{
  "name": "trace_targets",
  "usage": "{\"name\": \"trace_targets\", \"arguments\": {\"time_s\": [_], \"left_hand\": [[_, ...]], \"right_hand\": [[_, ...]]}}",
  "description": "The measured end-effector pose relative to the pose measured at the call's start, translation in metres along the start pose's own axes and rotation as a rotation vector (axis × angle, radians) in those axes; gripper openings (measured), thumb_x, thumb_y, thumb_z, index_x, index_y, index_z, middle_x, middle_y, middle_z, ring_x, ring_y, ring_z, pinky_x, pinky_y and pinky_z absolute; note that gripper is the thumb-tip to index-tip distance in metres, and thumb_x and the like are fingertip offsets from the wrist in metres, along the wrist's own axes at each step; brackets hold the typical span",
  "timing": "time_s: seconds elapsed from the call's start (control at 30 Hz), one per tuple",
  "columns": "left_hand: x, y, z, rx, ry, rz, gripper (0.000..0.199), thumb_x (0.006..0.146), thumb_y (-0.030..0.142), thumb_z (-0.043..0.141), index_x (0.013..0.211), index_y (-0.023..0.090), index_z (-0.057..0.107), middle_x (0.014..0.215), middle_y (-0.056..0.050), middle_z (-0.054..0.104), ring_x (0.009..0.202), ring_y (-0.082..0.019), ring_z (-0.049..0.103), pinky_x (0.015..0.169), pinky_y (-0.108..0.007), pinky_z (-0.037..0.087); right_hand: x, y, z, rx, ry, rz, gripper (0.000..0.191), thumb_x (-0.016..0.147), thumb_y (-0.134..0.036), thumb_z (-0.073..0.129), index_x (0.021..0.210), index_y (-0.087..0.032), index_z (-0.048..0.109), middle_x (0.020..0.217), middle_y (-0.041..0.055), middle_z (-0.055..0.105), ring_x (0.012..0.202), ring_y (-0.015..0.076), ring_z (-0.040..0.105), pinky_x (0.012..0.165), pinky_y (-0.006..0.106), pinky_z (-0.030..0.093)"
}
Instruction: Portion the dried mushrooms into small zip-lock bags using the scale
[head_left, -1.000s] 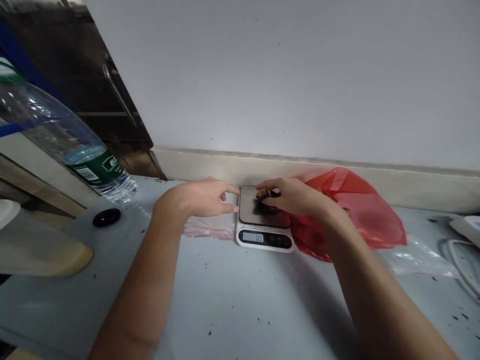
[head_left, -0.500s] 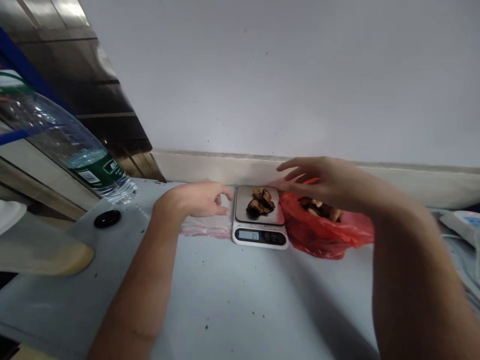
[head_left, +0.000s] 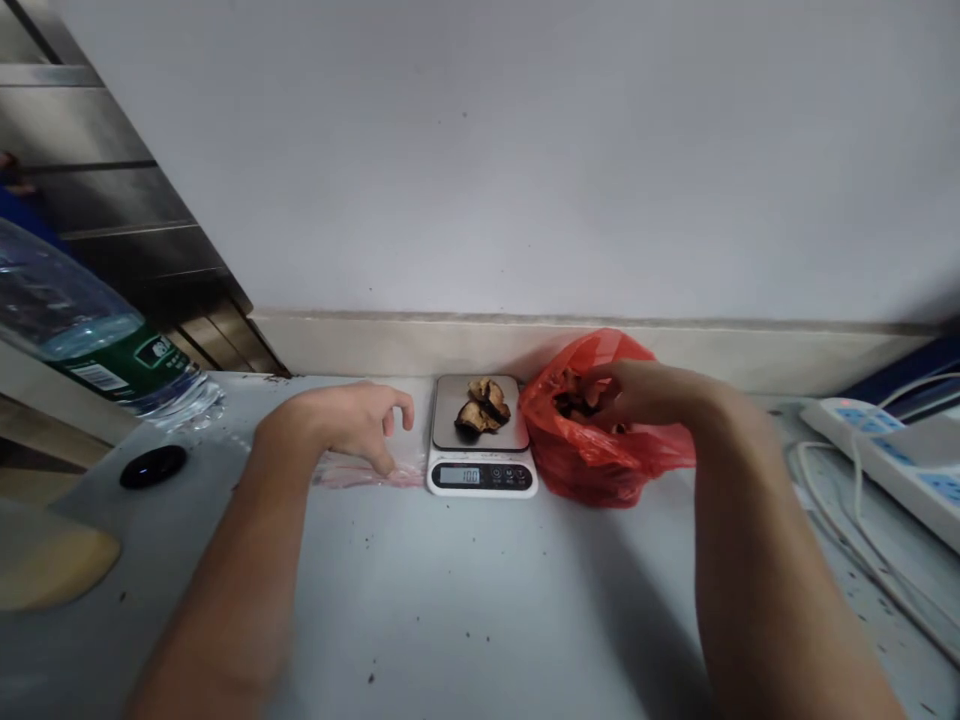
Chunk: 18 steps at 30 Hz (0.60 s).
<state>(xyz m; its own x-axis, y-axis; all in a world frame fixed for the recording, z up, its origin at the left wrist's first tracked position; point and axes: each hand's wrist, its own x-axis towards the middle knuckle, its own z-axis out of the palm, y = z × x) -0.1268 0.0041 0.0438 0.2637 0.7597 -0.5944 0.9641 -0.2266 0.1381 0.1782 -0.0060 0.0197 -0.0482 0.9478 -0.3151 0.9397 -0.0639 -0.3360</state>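
Brown dried slices [head_left: 484,408] lie on the metal plate of a white digital scale [head_left: 483,494], whose display looks like 10.0. Left of the scale, my left hand [head_left: 360,425] rests over clear plastic bags [head_left: 337,472] with pink edges, its thumb and fingers apart and nothing between them. On the scale's right stands a red plastic bag [head_left: 592,470] holding more dried pieces [head_left: 574,400]. My right hand [head_left: 637,393] reaches into the bag's opening; its fingertips are among the pieces, partly hidden, so their grip is unclear.
A large water bottle [head_left: 112,350] with a green label stands at the left, near a black round lid [head_left: 153,466] and a blurred container [head_left: 52,560]. A white power strip [head_left: 892,460] with cables lies at the right. A pale wall [head_left: 510,180] rises behind.
My right hand has lowered from above the red bag into its opening. The scale's display has changed to about 10.0. The view has shifted slightly to the right.
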Motion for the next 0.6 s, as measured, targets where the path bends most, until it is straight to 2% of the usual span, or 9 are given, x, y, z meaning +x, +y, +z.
{"name": "trace_targets", "arguments": {"time_s": [0.13,0.3,0.37,0.5,0.6], "left_hand": [[0.0,0.003,-0.001,0.005,-0.012,-0.024,0.042,0.061,0.03,0.071,0.102,0.024,0.062,0.111,-0.005,0.072,0.091,-0.023,0.069,0.069,-0.028,0.05],[-0.001,0.004,-0.001,-0.02,-0.037,-0.031,0.042,0.06,0.013,0.056,0.1,0.024,0.066,0.098,-0.001,0.076,0.082,-0.022,0.07,0.064,-0.028,0.046],[-0.001,-0.001,-0.002,-0.032,-0.025,-0.031,0.044,0.061,0.011,0.054,0.1,0.025,0.069,0.096,-0.002,0.078,0.082,-0.024,0.07,0.064,-0.03,0.045],[-0.004,-0.013,-0.005,-0.118,0.061,0.067,0.037,0.066,0.015,0.055,0.1,0.025,0.068,0.102,-0.004,0.078,0.087,-0.026,0.072,0.066,-0.03,0.048],[-0.006,-0.02,-0.007,-0.216,0.197,0.18,0.038,0.067,0.018,0.056,0.104,0.024,0.066,0.101,-0.005,0.077,0.093,-0.026,0.073,0.075,-0.032,0.053]], "right_hand": [[0.001,-0.003,-0.003,-0.008,-0.078,0.09,0.017,0.07,-0.01,0.061,0.078,-0.022,0.069,0.079,0.0032,0.076,0.079,0.0213,0.072,0.067,0.029,0.055],[-0.002,-0.007,-0.006,0.006,-0.085,0.114,0.014,0.074,-0.009,0.062,0.075,-0.021,0.069,0.078,0.0033,0.075,0.08,0.0205,0.073,0.067,0.027,0.054],[-0.006,-0.011,-0.009,0.006,0.014,0.11,0.01,0.078,-0.013,0.066,0.078,-0.022,0.071,0.084,0.0033,0.077,0.081,0.0206,0.072,0.067,0.026,0.053],[-0.016,-0.027,-0.014,0.04,0.334,0.08,0.007,0.083,-0.018,0.067,0.084,-0.022,0.072,0.084,0.0033,0.077,0.072,0.0182,0.067,0.059,0.026,0.047],[-0.021,-0.043,-0.012,0.136,0.471,-0.052,0.007,0.084,-0.019,0.066,0.08,-0.021,0.071,0.078,0.0026,0.076,0.064,0.016,0.064,0.057,0.026,0.044]]}}
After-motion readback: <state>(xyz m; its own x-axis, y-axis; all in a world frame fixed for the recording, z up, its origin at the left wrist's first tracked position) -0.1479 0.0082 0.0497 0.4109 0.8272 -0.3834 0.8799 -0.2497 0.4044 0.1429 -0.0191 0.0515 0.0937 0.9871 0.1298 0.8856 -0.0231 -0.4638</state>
